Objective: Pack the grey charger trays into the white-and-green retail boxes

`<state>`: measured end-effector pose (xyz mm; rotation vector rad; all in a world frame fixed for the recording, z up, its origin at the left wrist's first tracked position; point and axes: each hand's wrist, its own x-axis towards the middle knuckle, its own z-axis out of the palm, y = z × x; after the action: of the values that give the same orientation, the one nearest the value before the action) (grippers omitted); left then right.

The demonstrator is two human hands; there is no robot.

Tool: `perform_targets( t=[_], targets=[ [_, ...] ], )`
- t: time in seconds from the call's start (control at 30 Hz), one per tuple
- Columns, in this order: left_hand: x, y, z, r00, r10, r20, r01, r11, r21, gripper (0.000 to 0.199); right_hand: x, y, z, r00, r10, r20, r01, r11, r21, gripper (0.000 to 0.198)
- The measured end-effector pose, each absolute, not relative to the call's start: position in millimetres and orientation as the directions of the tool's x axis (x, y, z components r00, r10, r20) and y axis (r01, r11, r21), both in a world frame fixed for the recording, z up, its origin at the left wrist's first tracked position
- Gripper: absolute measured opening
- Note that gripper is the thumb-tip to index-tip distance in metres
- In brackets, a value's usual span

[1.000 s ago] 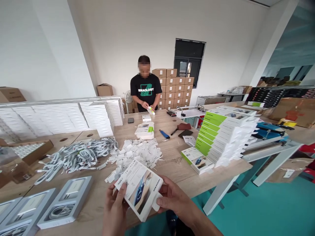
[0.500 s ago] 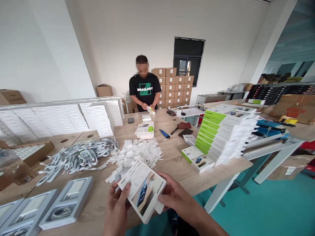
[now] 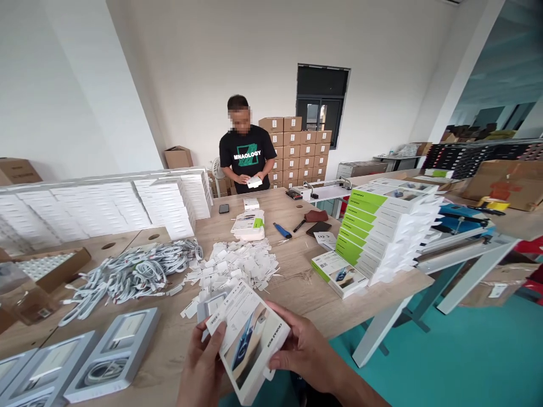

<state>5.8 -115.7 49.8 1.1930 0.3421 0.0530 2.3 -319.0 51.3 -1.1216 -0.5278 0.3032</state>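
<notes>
A white printed retail box [image 3: 250, 339] with a charger picture is held tilted over the near table edge, between both hands. My left hand [image 3: 207, 353] grips its left side, thumb on the printed face. A grey tray [image 3: 207, 307] shows partly past the box's far-left end; whether it sits inside the box I cannot tell. My right hand [image 3: 299, 345] is closed around the right end, its thumb by a small white flap [image 3: 268, 373]. Just beyond the hands lies a heap of small white card pieces [image 3: 241, 263].
Grey trays with cables [image 3: 112, 356] lie at left, before coiled white cables [image 3: 139, 268]. Stacked green-and-white boxes [image 3: 373, 232] stand at right. White boxes [image 3: 102, 206] line the far left. A blue cutter [image 3: 282, 230] lies mid-table. A co-worker [image 3: 248, 152] stands opposite, holding a small white box.
The held box has tipped slightly and come a little lower. The flap by my right thumb sticks out less. Across the table, the co-worker's hands and white box have shifted.
</notes>
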Motion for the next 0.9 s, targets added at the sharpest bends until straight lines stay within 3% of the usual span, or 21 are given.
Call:
perform_targets(
  t=[0.07, 0.17, 0.27, 0.4, 0.5, 0.57, 0.63, 0.7, 0.77, 0.9],
  targets=[
    [9.4, -114.2, 53.7, 0.955, 0.256, -0.15, 0.065, 0.312, 0.948, 0.058, 8.7, -328.7, 49.5, 0.828, 0.498, 0.259, 0.108, 0.311, -0.944, 0.084],
    [17.0, -114.6, 61.0, 0.931, 0.364, -0.008, -0.078, 0.221, 0.972, 0.06, 16.2, -346.6, 51.4, 0.846, 0.461, 0.269, 0.32, -0.035, -0.947, 0.091],
    [25.8, -122.6, 63.8, 0.906, 0.42, 0.059, -0.128, 0.138, 0.982, 0.062, 15.8, -348.6, 56.0, 0.882, 0.399, 0.252, 0.41, -0.382, -0.829, 0.103],
    [36.7, -143.6, 57.5, 0.941, 0.306, 0.143, -0.184, 0.109, 0.977, 0.058, 14.4, -329.5, 58.5, 0.889, 0.346, 0.299, 0.457, -0.663, -0.593, 0.111],
    [41.5, -148.5, 52.6, 0.957, 0.185, 0.223, -0.243, 0.095, 0.965, 0.066, 26.3, -339.2, 58.2, 0.906, 0.234, 0.351, 0.39, -0.784, -0.483, 0.108],
    [43.9, -135.2, 48.6, 0.938, 0.156, 0.309, -0.31, -0.018, 0.951, 0.075, 42.2, -368.1, 57.0, 0.927, 0.113, 0.359, 0.273, -0.857, -0.438, 0.107],
    [46.7, -107.2, 40.4, 0.903, 0.163, 0.398, -0.343, -0.285, 0.895, 0.071, 62.1, -409.1, 52.0, 0.929, -0.042, 0.368, 0.113, -0.915, -0.388, 0.1],
    [49.7, -71.8, 26.1, 0.879, 0.122, 0.46, -0.299, -0.611, 0.733, 0.058, 82.2, -451.4, 40.8, 0.93, -0.154, 0.334, -0.036, -0.942, -0.332, 0.09],
    [51.4, -40.0, 7.8, 0.867, 0.057, 0.495, -0.296, -0.741, 0.603, 0.054, 98.1, -485.0, 23.2, 0.947, -0.198, 0.253, -0.135, -0.96, -0.247, 0.081],
    [47.2, -14.0, -21.2, 0.929, -0.019, 0.369, -0.221, -0.829, 0.513, 0.056, 111.9, -512.4, -16.1, 0.949, -0.162, 0.27, -0.144, -0.986, -0.088, 0.068]
  ],
)
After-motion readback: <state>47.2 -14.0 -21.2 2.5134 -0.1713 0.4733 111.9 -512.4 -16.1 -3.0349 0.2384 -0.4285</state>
